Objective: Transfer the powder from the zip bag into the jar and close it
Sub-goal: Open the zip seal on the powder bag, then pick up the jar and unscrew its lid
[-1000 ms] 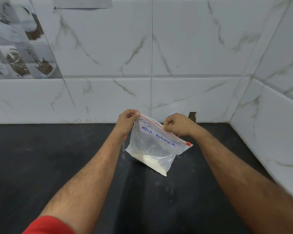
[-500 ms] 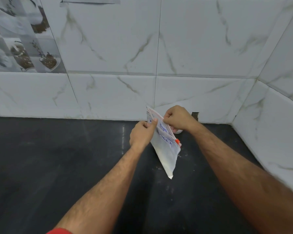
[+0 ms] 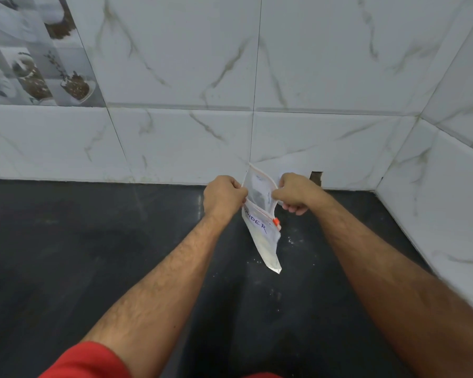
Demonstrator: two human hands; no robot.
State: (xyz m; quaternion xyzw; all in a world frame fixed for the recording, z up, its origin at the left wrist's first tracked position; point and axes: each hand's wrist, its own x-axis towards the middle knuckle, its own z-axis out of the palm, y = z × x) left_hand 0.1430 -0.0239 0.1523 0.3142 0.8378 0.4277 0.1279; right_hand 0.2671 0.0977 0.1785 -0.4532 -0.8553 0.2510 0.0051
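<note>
A clear zip bag (image 3: 261, 236) with blue handwriting and a little white powder at its bottom hangs above the black counter (image 3: 93, 255). My left hand (image 3: 223, 196) pinches one lip of the bag's mouth and my right hand (image 3: 295, 193) pinches the other, so the mouth gapes between them. An orange slider tab (image 3: 275, 221) sits at the end of the zip near my right wrist. A whitish shape (image 3: 284, 174) shows behind my right hand; I cannot tell whether it is the jar.
White marble-look tiled walls (image 3: 311, 77) stand behind and to the right, forming a corner. A small dark notch (image 3: 316, 178) sits at the wall's base. Specks of spilled powder (image 3: 292, 241) lie on the counter under the bag. Patterned tiles (image 3: 33, 64) are at upper left.
The bag has swung from broadside to edge-on. My left hand moved right toward my right hand, and both now pull the bag's lips apart, so its mouth has opened.
</note>
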